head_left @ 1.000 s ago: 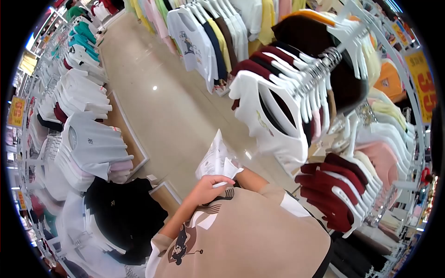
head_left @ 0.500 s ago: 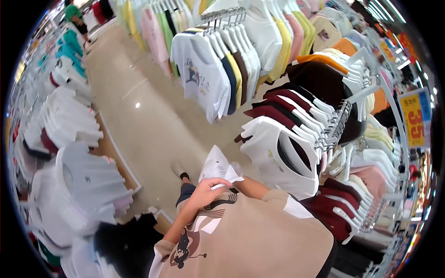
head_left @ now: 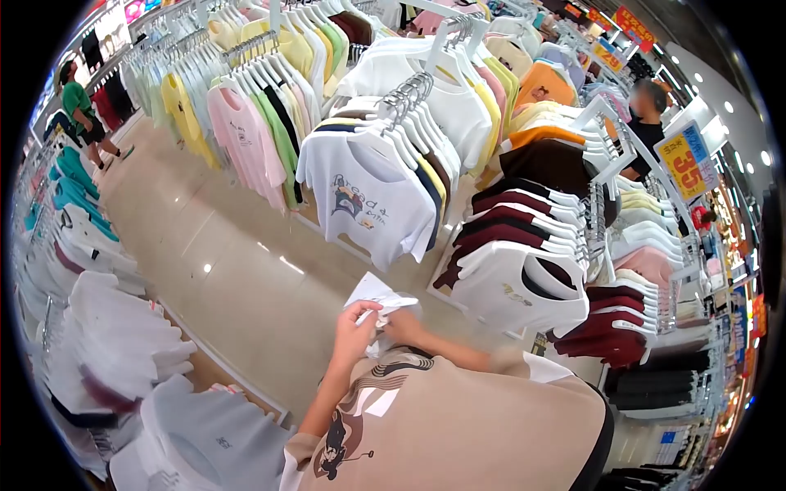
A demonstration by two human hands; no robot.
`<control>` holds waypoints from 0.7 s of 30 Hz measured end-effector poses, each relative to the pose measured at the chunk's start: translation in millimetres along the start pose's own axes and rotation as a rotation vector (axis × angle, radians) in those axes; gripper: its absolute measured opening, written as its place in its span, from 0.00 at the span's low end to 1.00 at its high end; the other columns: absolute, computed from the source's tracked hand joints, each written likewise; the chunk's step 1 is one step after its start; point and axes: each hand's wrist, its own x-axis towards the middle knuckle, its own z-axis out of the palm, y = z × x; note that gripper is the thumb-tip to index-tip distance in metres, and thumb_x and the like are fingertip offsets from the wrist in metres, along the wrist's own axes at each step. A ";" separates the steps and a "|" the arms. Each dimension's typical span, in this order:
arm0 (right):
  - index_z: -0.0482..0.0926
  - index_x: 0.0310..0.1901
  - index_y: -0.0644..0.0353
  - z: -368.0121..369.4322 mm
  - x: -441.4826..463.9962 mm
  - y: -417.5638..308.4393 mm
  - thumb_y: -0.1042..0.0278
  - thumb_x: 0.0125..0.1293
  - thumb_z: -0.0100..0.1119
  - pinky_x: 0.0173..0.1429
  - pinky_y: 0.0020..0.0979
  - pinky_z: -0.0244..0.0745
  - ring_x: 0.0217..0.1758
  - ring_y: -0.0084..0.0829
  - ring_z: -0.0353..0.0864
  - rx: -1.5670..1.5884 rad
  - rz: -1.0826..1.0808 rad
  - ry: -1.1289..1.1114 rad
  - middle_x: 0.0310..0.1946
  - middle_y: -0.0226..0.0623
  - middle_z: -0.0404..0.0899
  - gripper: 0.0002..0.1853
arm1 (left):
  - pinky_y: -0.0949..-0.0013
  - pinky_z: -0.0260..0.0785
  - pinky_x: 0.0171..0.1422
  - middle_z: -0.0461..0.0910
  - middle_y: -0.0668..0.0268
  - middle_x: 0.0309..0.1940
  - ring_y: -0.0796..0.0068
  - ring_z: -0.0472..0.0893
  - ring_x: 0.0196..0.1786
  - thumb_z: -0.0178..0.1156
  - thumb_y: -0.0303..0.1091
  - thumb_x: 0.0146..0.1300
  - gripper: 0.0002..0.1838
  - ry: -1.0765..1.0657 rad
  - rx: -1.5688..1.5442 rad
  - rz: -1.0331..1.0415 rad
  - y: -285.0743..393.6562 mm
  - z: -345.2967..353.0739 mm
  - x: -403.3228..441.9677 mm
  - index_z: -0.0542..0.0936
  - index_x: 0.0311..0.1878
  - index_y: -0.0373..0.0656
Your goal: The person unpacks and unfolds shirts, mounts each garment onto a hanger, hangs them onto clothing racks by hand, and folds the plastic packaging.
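Note:
Just in front of my body I hold a thin white packet (head_left: 372, 291), folded and creased, which could be paper or plastic. My left hand (head_left: 354, 326) pinches its near edge between thumb and fingers. On the other side my right hand (head_left: 401, 326) grips the packet too, its fingers partly covered by the white folds. Past my hands hangs a white T-shirt with printed lettering (head_left: 368, 196) on a rack. To the right of them a white top (head_left: 520, 295) fronts a row of dark red and black ones.
Racks of hanging clothes line both sides of a shiny tiled aisle (head_left: 213, 237). White garments (head_left: 115, 335) hang close on the left. A yellow price sign (head_left: 686, 161) stands at the right. One person in green (head_left: 75, 100) is far left; another in black (head_left: 647, 131) is behind the right racks.
My view has tilted up, showing more racks and two people. My right hand, mostly hidden before, now shows at the packet, which looks more folded.

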 end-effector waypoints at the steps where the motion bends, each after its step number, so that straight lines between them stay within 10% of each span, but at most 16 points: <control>1: 0.78 0.43 0.64 10.9 3.8 3.8 0.66 0.55 0.56 0.47 0.40 0.74 0.42 0.42 0.81 0.086 0.088 -0.051 0.37 0.51 0.80 0.15 | 0.83 0.61 0.28 0.78 0.72 0.33 0.89 0.72 0.31 0.56 0.23 0.61 0.06 0.026 0.039 0.033 -5.6 -15.7 5.3 0.80 0.40 0.39; 2: 0.76 0.45 0.64 1.7 8.9 -21.2 0.67 0.56 0.57 0.47 0.39 0.73 0.43 0.38 0.80 0.167 0.166 -0.096 0.36 0.49 0.79 0.16 | 0.77 0.67 0.45 0.79 0.68 0.37 0.81 0.76 0.39 0.55 0.21 0.60 0.06 0.054 0.045 -0.019 -2.1 -33.3 7.8 0.80 0.38 0.38; 8: 0.69 0.57 0.65 11.0 53.9 -80.1 0.67 0.61 0.58 0.55 0.29 0.71 0.50 0.28 0.76 0.885 0.181 -0.246 0.47 0.36 0.77 0.23 | 0.76 0.69 0.44 0.79 0.66 0.36 0.80 0.76 0.38 0.55 0.20 0.59 0.06 0.203 -0.163 -0.047 22.5 -118.1 10.0 0.79 0.38 0.37; 15: 0.72 0.57 0.62 0.8 126.4 -128.1 0.70 0.61 0.60 0.57 0.31 0.74 0.54 0.32 0.78 1.656 0.738 -0.457 0.52 0.38 0.77 0.22 | 0.75 0.68 0.47 0.79 0.66 0.37 0.79 0.76 0.40 0.55 0.20 0.58 0.07 0.306 -0.194 -0.060 39.7 -178.6 19.1 0.78 0.39 0.37; 21: 0.72 0.57 0.62 55.0 216.7 -162.8 0.75 0.59 0.58 0.54 0.31 0.75 0.51 0.28 0.79 1.226 0.388 -0.664 0.50 0.37 0.79 0.22 | 0.76 0.67 0.47 0.78 0.68 0.37 0.80 0.75 0.40 0.56 0.20 0.59 0.06 0.402 -0.266 0.004 78.5 -232.7 43.9 0.78 0.39 0.38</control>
